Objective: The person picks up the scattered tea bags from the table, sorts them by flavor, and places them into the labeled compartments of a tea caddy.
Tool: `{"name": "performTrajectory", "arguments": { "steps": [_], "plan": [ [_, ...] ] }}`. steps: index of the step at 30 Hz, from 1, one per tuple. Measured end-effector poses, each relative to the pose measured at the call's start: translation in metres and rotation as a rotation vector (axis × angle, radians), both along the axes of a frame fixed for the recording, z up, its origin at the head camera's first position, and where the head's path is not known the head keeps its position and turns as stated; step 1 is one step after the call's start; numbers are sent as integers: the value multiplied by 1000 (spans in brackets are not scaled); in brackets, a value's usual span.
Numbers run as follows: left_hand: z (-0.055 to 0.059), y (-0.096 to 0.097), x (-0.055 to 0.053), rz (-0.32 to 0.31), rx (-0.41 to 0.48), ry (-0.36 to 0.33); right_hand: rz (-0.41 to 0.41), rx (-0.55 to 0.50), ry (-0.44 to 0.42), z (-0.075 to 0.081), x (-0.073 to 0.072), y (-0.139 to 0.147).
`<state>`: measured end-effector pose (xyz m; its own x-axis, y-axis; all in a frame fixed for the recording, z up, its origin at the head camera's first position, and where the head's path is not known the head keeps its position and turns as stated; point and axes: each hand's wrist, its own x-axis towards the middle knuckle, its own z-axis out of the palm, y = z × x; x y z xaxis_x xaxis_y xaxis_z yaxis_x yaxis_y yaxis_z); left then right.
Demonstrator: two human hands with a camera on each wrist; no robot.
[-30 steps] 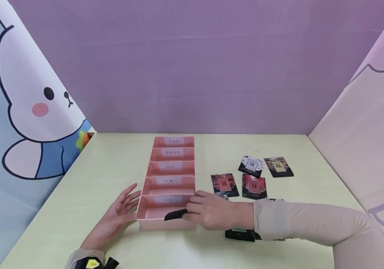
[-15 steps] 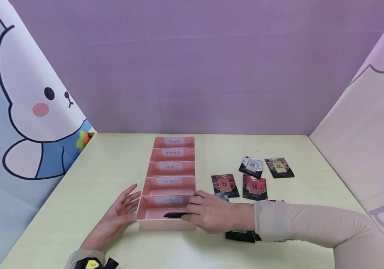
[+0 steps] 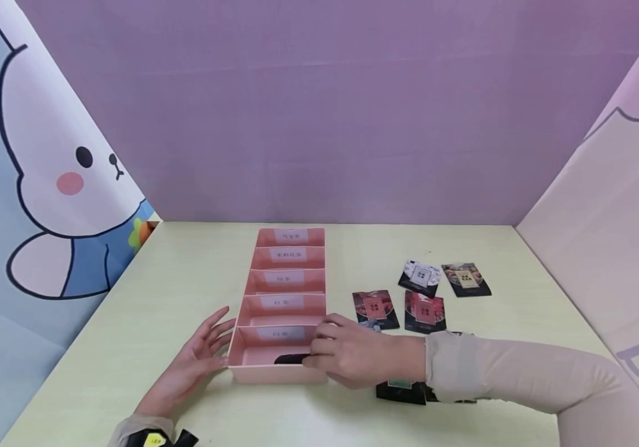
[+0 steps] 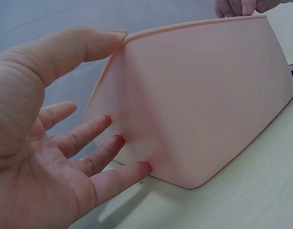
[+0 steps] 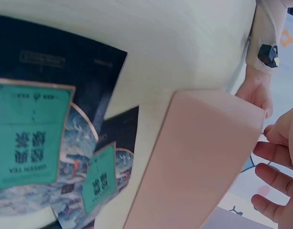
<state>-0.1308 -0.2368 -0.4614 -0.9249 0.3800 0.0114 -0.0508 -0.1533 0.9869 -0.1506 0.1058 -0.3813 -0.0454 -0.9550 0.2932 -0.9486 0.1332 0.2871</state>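
A long pink box [image 3: 277, 374] divided into several labelled compartments stands lengthwise on the table. My left hand [image 3: 187, 366] is at its near left corner. In the left wrist view, the left thumb rests on the rim and the extended fingers touch or lie close against the side wall. At the near right corner my right hand [image 3: 347, 352] reaches over the rim with bent fingers. It holds the end of a black tea packet [image 3: 288, 359], which lies low inside the nearest compartment. The packet's right end is hidden behind the fingers.
Right of the box lie several tea packets: a red one [image 3: 376, 309], a pink-red one [image 3: 425, 311], a white-and-black one [image 3: 420, 277] and a yellow-labelled one [image 3: 466, 279]. Green-labelled packets [image 5: 32, 133] lie partly under the right forearm. A purple backdrop [image 3: 319, 124] stands behind the table.
The black tea packet has gone from slanting over the near rim down into the nearest compartment. Both hands have stayed almost in place.
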Motion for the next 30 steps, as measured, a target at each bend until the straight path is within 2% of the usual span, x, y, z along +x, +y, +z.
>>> {"name": "performTrajectory", "arguments": {
  "steps": [8, 13, 19, 24, 30],
  "plan": [
    [2, 1, -1, 13, -19, -17, -27, -15, 15, 15, -9, 4],
    [0, 0, -1, -5, 0, 5, -30, -24, 41, 19, -19, 9],
    [0, 0, 0, -14, 13, 6, -66, -48, 67, 21, -38, 20],
    [0, 0, -1, -10, 6, 0, -140, -56, 55, 19, -60, 35],
    [0, -1, 0, -17, 1, -1, -273, 2, 52, 9, -83, 58]
  ]
}}
